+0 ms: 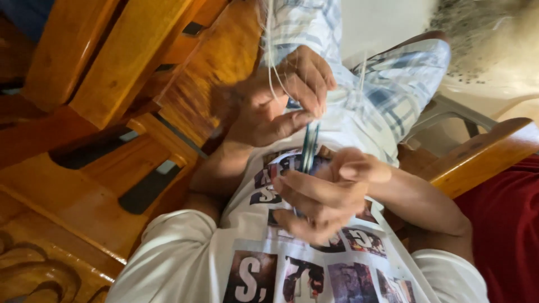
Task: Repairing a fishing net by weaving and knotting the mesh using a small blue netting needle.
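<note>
Hands (303, 151) on thin needle (309, 147) — wooden chair (140, 73) beside.

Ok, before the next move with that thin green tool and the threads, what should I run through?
1. Right hand closed round the lower end of the thin green tool: ok.
2. Left hand pinching the white threads just above the tool's upper end: ok.
3. Threads running straight up from the left hand, without slack: ok.
4. Threads free of knots or tangles: cannot tell, too fine and blurred.
5. Thread joined to the tool: cannot tell, fingers hide it.
6. Both hands apart from the wooden chair beside them: ok.
</note>
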